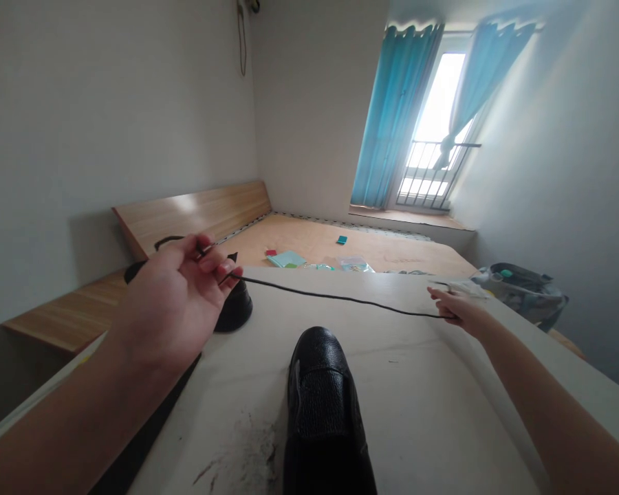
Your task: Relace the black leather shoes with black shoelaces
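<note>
- Nearest me, low in the view, a black leather slip-on shoe with a rounded toe [322,405] sits on the white table [407,385], its toe pointing away from the person. Dark smudges [250,447] mark the tabletop to its left.
- The left hand [180,295] is raised with its palm partly turned up, fingers curled and clamped on a thin black cord [330,296].
- The cord runs across above the table, past the shoe's toe and sagging slightly, to the right hand [454,309], whose fingers are closed round it.
- Just behind the left hand is a second black shoe [236,309], partly hidden by it.
- By the right hand lies a crumpled clear plastic piece [469,289], and past the table's right side stands a soft grey bag [526,285] with its top open.
- Beyond the table spreads a bed with a tan surface [402,254]. On it I see pale green square sheets [287,258], a small red piece [271,252], a small teal square [342,240] and a clear plastic packet [355,265].
- A pale wooden headboard [201,210] slants along the left wall.
- Farthest off, blue curtains [395,117] hang at a bright window [440,103] with metal bars [430,172], the right one knotted.
</note>
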Motion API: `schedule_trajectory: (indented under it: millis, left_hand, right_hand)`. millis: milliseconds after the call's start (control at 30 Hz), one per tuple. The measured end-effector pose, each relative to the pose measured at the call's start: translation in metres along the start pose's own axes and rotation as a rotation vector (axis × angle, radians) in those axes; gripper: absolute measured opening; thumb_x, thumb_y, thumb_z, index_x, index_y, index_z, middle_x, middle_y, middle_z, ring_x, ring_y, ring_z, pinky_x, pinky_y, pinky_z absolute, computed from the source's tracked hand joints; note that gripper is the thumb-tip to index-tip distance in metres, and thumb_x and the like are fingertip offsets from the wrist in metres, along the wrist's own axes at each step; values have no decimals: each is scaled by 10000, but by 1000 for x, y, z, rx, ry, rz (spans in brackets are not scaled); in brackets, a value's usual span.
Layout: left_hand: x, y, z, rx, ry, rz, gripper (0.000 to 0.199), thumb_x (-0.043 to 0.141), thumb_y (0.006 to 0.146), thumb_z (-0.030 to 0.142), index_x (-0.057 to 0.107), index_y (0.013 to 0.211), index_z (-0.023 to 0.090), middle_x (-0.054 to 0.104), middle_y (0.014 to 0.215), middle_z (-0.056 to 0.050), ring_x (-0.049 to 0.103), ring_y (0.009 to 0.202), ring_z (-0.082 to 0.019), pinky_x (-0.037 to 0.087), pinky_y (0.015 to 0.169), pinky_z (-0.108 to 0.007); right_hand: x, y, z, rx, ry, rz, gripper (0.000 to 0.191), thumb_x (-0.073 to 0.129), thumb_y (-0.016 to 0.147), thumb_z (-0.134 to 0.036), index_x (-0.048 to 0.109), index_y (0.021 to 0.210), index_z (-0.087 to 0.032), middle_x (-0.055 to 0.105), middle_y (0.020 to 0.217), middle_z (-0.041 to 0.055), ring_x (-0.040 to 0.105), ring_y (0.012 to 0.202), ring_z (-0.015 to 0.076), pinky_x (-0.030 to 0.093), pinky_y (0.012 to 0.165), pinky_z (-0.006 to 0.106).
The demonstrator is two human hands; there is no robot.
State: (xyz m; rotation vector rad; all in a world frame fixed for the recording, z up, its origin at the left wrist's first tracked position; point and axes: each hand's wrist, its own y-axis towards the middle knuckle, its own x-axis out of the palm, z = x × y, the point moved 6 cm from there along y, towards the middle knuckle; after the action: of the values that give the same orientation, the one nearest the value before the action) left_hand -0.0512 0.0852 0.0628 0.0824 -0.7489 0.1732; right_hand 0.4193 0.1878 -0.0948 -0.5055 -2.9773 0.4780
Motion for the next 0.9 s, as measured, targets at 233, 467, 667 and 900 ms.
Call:
schedule_trajectory:
  millis: [233,467,667,900]
  left_hand:
    - [-2,16,15,67,197,-92,423,258,967,221,279,546,188,224,475,61,233,379,-71,228,344,-194]
    - [5,12,-12,-31,439,-310,138,506,917,197,600,826,153,294,480,84,226,401,-52,236,360,-130]
    - [13,-2,-32,-181,605,-562,358,425,915,375,420,608,191,255,490,66,199,420,-73,252,377,-165]
    - [19,-12,-30,-33,960,-620,353,542,848,499,536,691,182,309,517,63,220,449,-79,185,401,-200]
  right_hand:
    - [-2,10,4,17,40,-119,230,531,961,-343,592,1059,-144,620,937,38,593,693,112,526,587,251]
    - [36,-7,-14,-96,99,-332,156,534,960,-278,580,1030,-146,560,787,-15,504,557,67,431,457,174]
    - [89,-44,-19,-152,-59,-538,326,563,922,-458,539,814,-151,290,565,-88,251,438,41,187,381,164]
    - [136,-91,-19,-243,-336,-667,372,643,841,-502,627,952,-147,266,546,-93,208,464,58,136,424,216]
